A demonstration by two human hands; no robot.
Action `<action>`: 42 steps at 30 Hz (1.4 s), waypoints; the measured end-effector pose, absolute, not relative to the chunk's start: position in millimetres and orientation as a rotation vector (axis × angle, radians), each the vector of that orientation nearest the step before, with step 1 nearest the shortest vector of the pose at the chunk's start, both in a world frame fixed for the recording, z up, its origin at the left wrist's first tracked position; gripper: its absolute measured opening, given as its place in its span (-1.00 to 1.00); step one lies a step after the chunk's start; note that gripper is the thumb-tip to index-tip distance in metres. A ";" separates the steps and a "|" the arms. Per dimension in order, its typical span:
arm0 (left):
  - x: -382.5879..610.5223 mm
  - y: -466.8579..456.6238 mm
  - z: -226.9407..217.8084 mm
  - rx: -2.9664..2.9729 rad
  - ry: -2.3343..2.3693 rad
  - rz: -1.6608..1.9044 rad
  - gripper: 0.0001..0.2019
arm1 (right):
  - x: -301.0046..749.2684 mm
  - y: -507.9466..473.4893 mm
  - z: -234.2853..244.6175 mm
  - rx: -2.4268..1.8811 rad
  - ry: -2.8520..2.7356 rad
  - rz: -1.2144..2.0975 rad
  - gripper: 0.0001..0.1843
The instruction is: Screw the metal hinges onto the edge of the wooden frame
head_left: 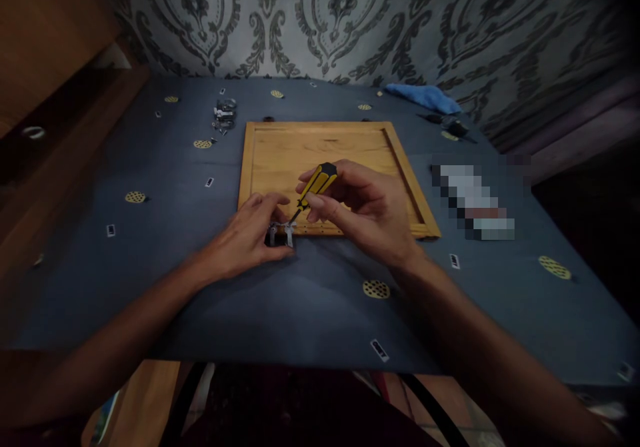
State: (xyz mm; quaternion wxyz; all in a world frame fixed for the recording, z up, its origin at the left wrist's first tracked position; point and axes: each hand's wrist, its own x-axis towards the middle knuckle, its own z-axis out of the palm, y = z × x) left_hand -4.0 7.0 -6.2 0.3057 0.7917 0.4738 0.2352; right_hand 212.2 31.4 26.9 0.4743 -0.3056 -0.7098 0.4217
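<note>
A framed wooden cabinet door [320, 147] lies flat on the table. At its near edge, left of the middle, sits a metal hinge [289, 234]. My left hand [245, 237] holds the hinge, with the thumb on the near side and the fingers on the far side. In my right hand [370, 207] is a screwdriver [319, 184] with a yellow and black handle, pinched between thumb and fingers. It is tilted, and its tip points down at the hinge. The exact contact of the tip with a screw is too small to make out.
A small heap of metal hinges [225, 112] with loose screws lies at the back left. A blue cloth [425, 97] and a dark tool [453, 125] are at the back right. A pixelated item [473, 200] lies right of the door. The patterned tablecloth [310, 300] covers the table.
</note>
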 end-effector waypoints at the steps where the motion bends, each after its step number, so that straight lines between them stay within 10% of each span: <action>1: -4.1 7.1 -6.3 2.097 1.249 0.620 -0.39 | 211.9 31.7 25.7 -0.754 -1.730 1.032 -0.66; 21: -5.4 8.2 -12.4 2.083 1.230 0.651 -0.34 | 201.3 23.8 13.6 -0.838 -1.625 0.583 -0.66; 42: -4.7 6.5 -7.4 2.078 1.239 0.637 -0.37 | 213.5 28.0 32.0 -0.798 -1.785 0.964 -0.67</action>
